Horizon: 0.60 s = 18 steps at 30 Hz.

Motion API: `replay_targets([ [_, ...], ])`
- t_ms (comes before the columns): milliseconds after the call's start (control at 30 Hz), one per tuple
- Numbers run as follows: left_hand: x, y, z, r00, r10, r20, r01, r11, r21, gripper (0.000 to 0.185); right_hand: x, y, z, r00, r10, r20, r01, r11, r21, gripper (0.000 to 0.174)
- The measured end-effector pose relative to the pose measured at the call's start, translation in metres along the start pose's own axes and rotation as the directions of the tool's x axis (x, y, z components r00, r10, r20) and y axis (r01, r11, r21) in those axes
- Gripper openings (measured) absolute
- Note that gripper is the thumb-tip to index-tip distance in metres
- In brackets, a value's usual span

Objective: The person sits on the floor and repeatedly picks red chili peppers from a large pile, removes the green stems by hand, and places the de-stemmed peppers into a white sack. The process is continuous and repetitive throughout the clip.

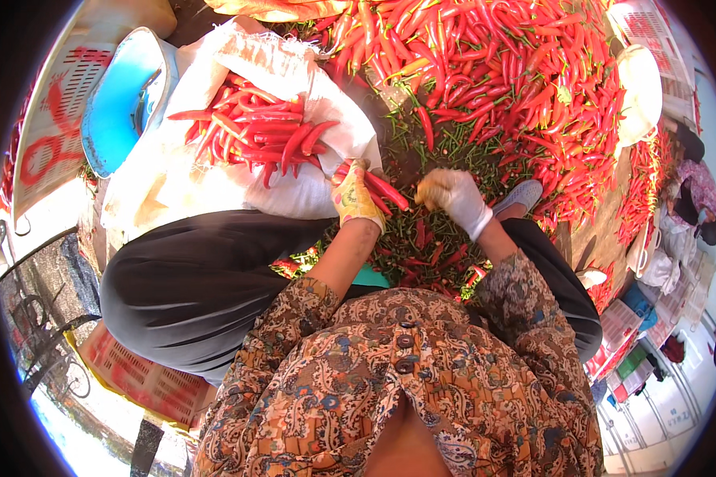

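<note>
My left hand, in a yellow patterned glove, is closed around several red chili peppers whose ends point to the right. My right hand, in a white glove with stained fingertips, is held just to their right with its fingers curled; whether it pinches something small cannot be told. Beyond my left hand, a pile of red chilies lies on a white woven sack. A large heap of red chilies with green stems spreads across the top right. Loose green stems cover the ground between my legs.
A blue-lined basin and a white plastic crate stand at the left. Behind my left knee is another crate. A pale basin rests against the heap at the right. Another person is at the far right.
</note>
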<state>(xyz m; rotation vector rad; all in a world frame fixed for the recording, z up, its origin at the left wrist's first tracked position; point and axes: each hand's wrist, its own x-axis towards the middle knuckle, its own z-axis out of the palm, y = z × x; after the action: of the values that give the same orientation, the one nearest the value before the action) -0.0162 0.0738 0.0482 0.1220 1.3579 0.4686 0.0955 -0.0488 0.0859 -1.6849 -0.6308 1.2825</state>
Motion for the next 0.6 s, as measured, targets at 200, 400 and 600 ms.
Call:
replay_targets([
  [200, -0.004, -0.007, 0.0, 0.969, -0.097, 0.226, 0.034, 0.963, 0.268, 0.021, 0.137, 0.057, -0.035, 0.864, 0.074, -0.498, -0.435, 0.609, -0.663, 0.057],
  [400, -0.007, -0.005, 0.004, 0.971, -0.015, 0.238, -0.072, 0.933, 0.351, 0.015, 0.115, 0.056, -0.033, 0.871, 0.119, -0.477, -0.4, 0.737, -0.545, 0.03],
  [600, -0.007, -0.019, -0.005, 0.786, -0.078, 0.613, -0.442, 0.623, 0.645, 0.022, 0.018, 0.023, 0.0, 0.919, 0.279, -0.279, -0.137, 0.889, 0.437, 0.022],
])
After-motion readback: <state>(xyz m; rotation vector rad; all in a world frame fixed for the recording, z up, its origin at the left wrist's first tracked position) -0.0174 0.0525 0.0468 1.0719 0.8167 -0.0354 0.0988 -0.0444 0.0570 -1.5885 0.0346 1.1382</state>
